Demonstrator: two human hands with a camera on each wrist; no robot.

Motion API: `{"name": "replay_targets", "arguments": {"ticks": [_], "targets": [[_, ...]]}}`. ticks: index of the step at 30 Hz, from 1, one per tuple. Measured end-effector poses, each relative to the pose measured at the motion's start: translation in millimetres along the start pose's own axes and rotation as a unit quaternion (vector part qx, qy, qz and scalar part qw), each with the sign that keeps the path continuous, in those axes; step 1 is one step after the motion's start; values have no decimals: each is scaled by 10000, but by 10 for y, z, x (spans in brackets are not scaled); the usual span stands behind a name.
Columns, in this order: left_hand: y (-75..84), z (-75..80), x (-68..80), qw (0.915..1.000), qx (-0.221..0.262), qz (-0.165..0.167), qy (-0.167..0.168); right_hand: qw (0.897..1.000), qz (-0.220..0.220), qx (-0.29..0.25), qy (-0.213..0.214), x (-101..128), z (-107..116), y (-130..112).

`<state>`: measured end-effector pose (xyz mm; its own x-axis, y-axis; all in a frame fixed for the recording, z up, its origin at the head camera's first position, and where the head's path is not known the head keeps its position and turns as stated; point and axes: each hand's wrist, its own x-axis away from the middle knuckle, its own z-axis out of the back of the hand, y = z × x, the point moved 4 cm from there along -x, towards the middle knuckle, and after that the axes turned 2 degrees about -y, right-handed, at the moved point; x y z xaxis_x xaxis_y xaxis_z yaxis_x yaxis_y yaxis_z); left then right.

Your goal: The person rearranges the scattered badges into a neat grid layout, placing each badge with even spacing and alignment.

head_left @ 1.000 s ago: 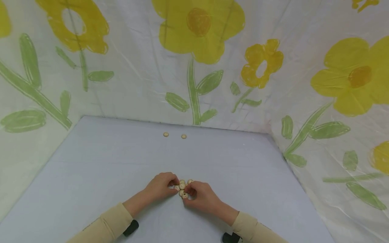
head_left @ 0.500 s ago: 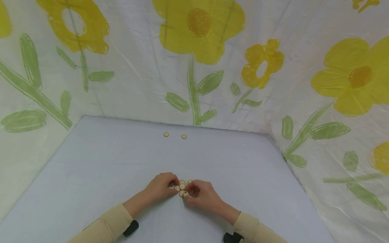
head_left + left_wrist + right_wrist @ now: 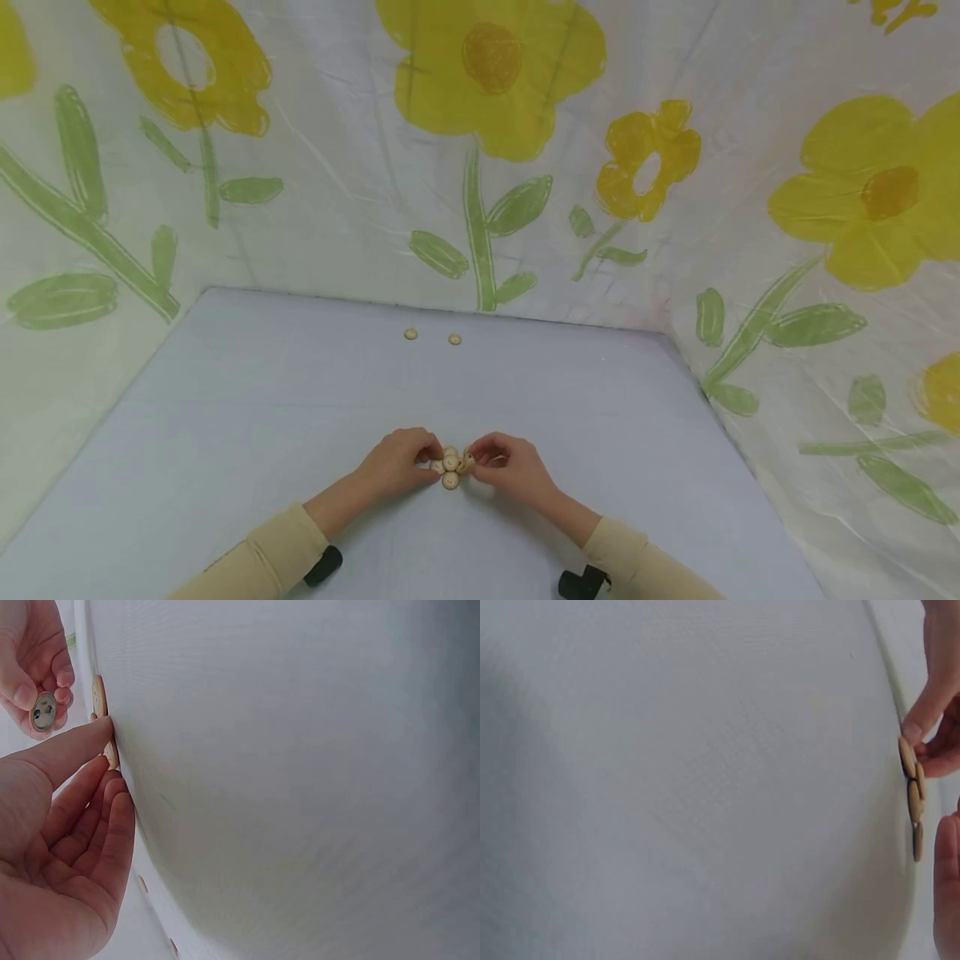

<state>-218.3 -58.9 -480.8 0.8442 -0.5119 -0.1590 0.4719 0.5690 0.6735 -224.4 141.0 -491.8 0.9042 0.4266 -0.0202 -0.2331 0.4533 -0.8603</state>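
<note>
— Where the two hands meet, near the front edge of the table [image 3: 225,400], what lies between them?

— A small cluster of pale wooden buttons [image 3: 450,465], flat on the grey cloth and packed so that they touch one another. The left hand [image 3: 397,461] rests at the cluster's left side; the left wrist view shows its forefinger stretched out, tip pressed against the edge of a button, the other fingers loosely curled beneath and holding nothing.

— And the right hand?

— The right hand [image 3: 506,467] sits at the cluster's right side, and its thumb and fingertips are pinched on a single button [image 3: 43,711] — the left wrist view shows that one plainly, its two holes facing the camera, lifted a little off the cloth. From the head view that button reads as the one at the cluster's right edge.

— Is anything else on the table?

— Two more buttons [image 3: 432,336] lie side by side, a little apart, close to the back edge, well away from the hands. Beige sleeves [image 3: 262,558] cover both forearms, with a dark strap at each wrist. A white sheet printed with yellow flowers [image 3: 487,75] and green stems hangs round the back and both sides of the table.
</note>
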Motion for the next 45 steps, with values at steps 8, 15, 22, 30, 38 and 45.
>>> {"name": "replay_targets", "arguments": {"ticks": [8,15,22,30,38,45], "targets": [[3,-3,2,9999,-1,112,-52,9979,-368,-487,208,-38,108,-126],[-12,-22,-4,9999,-2,158,-31,9934,-501,-853,583,-159,164,85],[4,-8,0,9999,47,165,-11,9860,-835,-1231,754,-231,212,133],[25,-10,6,9996,37,274,-31,9698,-1029,-1899,1132,-329,241,207],[4,-25,-4,9993,9,362,-109,9651,-1098,-1994,1294,-440,305,285],[-8,-26,-7,9995,14,296,-114,9591,-1076,-2240,1353,-527,381,276]]}}
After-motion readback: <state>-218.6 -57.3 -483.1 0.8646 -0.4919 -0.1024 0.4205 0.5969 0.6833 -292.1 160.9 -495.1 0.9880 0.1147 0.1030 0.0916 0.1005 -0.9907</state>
